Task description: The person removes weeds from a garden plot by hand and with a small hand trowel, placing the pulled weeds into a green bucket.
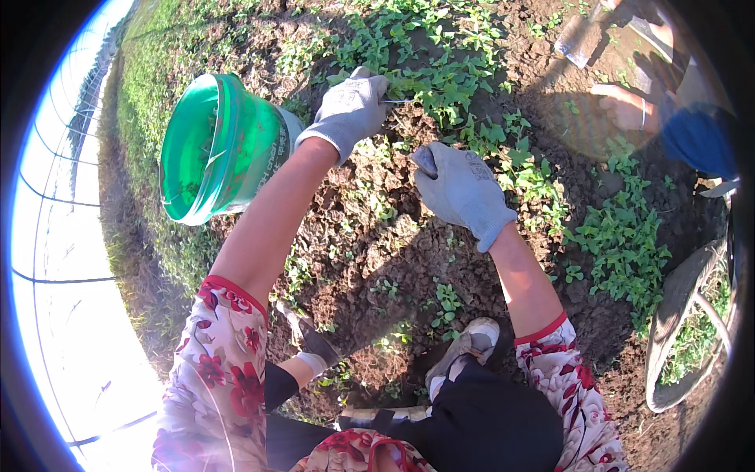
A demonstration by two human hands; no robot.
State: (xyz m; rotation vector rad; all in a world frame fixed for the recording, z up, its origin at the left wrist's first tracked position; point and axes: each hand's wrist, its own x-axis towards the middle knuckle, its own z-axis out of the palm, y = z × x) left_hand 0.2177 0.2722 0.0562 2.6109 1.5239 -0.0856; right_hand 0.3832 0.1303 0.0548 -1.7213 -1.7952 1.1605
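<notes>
My left hand [354,106], in a grey knit work glove, is closed around a small tool with a thin metal tip [399,101] at the edge of a patch of leafy green plants [448,76]. Lower and to the right, my right hand [463,186], gloved alike, has its fingers curled low over the crumbly brown soil [395,236]; whether it holds anything is unclear. A green plastic bucket [221,150] lies tipped left of my left forearm, its mouth facing left, with a few plant bits inside.
At the upper right are another person's hands [628,106], near a small block-like object [575,41]. A basket with a handle [660,354] holds greens at the lower right. Grass [141,118] and a bright ribbed greenhouse wall [59,224] line the left. My shoes [466,348] rest on soil below.
</notes>
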